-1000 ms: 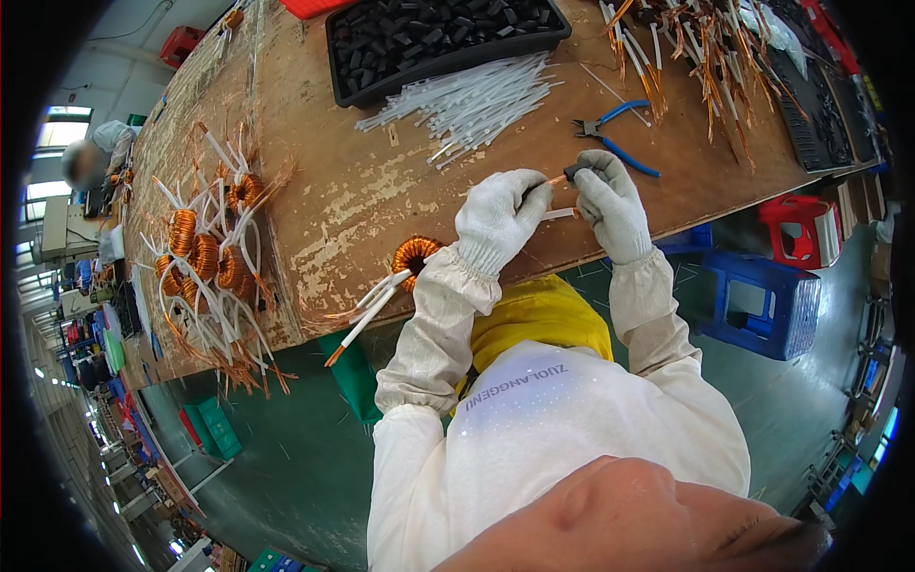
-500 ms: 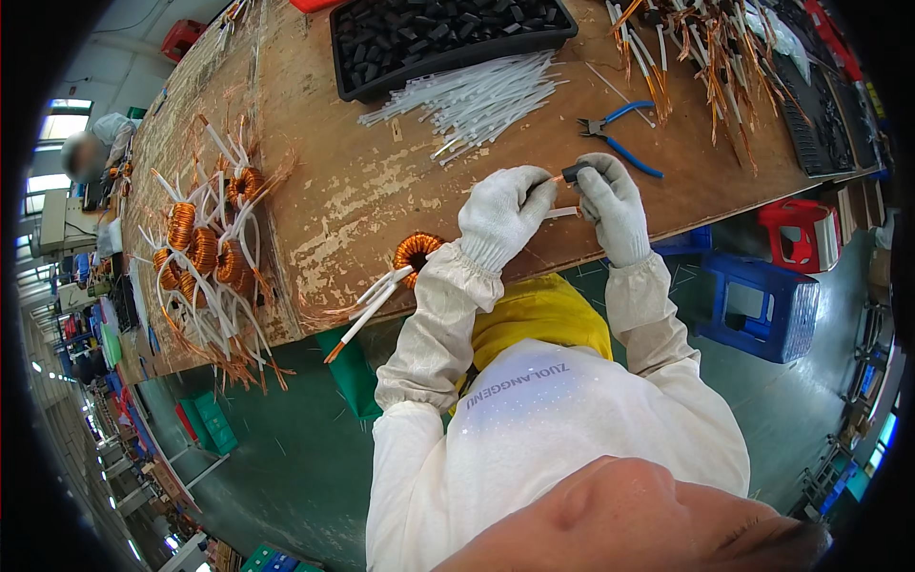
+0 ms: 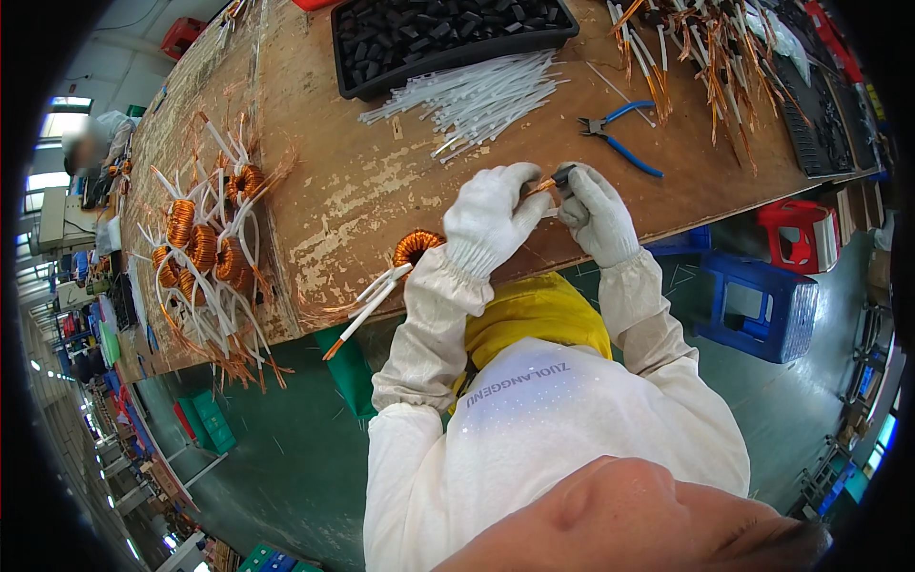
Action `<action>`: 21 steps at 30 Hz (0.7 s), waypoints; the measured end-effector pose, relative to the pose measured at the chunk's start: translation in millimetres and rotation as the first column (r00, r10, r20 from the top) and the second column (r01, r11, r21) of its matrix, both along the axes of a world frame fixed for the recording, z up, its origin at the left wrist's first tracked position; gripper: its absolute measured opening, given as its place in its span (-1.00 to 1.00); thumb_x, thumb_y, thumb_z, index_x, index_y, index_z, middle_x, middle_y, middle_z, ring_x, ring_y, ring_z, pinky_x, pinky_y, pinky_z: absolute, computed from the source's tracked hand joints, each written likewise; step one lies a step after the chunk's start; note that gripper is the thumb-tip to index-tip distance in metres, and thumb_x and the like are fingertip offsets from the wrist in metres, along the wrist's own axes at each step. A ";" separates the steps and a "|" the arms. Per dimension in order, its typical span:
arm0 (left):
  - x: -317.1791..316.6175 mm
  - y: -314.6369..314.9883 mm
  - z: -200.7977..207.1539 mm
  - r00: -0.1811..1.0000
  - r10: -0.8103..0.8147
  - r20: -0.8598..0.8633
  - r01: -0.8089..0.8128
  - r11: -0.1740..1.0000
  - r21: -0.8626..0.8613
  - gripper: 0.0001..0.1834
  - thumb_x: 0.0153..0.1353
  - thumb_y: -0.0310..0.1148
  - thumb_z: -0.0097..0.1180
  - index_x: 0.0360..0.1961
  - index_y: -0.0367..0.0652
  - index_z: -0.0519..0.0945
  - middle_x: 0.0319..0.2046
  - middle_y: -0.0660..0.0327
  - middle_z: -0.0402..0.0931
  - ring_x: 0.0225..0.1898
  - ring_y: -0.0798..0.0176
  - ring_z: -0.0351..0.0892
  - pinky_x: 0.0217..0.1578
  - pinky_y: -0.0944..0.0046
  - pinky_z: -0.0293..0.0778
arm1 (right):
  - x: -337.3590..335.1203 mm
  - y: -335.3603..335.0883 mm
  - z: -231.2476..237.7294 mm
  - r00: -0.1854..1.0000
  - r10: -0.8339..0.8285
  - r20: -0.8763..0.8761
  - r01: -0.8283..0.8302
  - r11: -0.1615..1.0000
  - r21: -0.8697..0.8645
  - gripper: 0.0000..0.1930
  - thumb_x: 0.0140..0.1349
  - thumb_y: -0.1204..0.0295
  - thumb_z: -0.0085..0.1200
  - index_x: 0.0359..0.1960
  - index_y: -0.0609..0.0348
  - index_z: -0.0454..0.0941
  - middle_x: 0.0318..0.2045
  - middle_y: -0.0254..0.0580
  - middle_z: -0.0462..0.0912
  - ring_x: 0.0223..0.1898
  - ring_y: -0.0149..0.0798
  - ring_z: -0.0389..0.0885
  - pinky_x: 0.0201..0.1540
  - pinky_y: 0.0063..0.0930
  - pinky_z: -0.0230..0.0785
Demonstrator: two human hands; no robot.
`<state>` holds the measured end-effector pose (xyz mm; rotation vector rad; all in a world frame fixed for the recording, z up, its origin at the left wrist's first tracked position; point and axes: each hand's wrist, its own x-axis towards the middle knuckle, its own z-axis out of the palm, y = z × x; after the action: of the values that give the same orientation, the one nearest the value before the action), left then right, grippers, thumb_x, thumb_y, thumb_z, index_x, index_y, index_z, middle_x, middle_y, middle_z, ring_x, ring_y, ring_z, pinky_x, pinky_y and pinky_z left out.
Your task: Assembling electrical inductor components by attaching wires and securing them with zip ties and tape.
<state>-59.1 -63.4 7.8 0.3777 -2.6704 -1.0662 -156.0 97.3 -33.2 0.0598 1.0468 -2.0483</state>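
Note:
Both my hands wear white knit gloves above the table's near edge. My left hand (image 3: 488,214) pinches a bundle of copper wire (image 3: 545,186) between thumb and forefinger. Fingers of my right hand (image 3: 602,217) are closed on a small black block (image 3: 561,176), which meets the end of that copper wire; how far the wire goes in is hidden. A white tube end (image 3: 550,213) shows between the hands. Left of my left hand lies a copper-wound ring coil (image 3: 416,246) with white-sleeved leads hanging toward the table edge.
Beyond my hands lie blue-handled cutters (image 3: 624,143), a pile of white cable ties (image 3: 467,100) and a black tray (image 3: 457,59) of black blocks. Several coils (image 3: 202,248) are heaped at left, stripped leads (image 3: 705,48) at upper right. Blue (image 3: 760,305) and red stools (image 3: 799,236) stand at right.
Both hands have shifted slightly left, and the right has moved closer to the left. More copper wire shows between them, with the black block now at its end.

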 end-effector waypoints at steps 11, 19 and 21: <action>53.1 -25.6 -12.6 1.000 0.028 -0.001 -0.028 0.986 -0.163 -0.82 0.28 -0.24 0.28 -0.27 -0.12 0.75 -0.45 0.15 0.67 -0.37 0.05 0.64 -0.25 0.07 0.54 | 4.2 -10.2 4.2 0.999 0.037 -0.016 -0.038 0.996 -0.085 -0.82 0.48 0.41 0.09 0.02 0.17 0.55 -0.27 -0.37 0.58 -0.48 -0.57 0.27 -0.37 -0.62 0.21; 56.3 -25.2 -13.8 0.998 0.067 0.018 -0.064 0.991 -0.118 -0.80 0.29 -0.22 0.27 -0.22 -0.11 0.76 -0.40 0.16 0.70 -0.32 0.05 0.66 -0.22 0.10 0.55 | 11.4 -17.5 9.5 0.993 0.056 -0.105 -0.051 0.997 0.051 -0.77 0.47 0.39 0.13 0.04 0.23 0.52 -0.29 -0.35 0.56 -0.46 -0.58 0.32 -0.37 -0.63 0.26; 56.8 -25.5 -15.7 0.998 0.069 0.015 -0.067 0.992 -0.110 -0.79 0.29 -0.22 0.26 -0.22 -0.11 0.76 -0.40 0.16 0.69 -0.32 0.05 0.66 -0.22 0.10 0.55 | 16.0 -18.5 7.5 0.990 0.057 -0.127 -0.052 0.998 0.046 -0.76 0.47 0.39 0.11 0.05 0.24 0.52 -0.31 -0.36 0.54 -0.46 -0.58 0.32 -0.37 -0.62 0.25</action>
<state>-2.3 -88.9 -7.9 0.4557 -2.6974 -0.8965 -140.0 78.8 -25.7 -0.0789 1.1582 -2.0019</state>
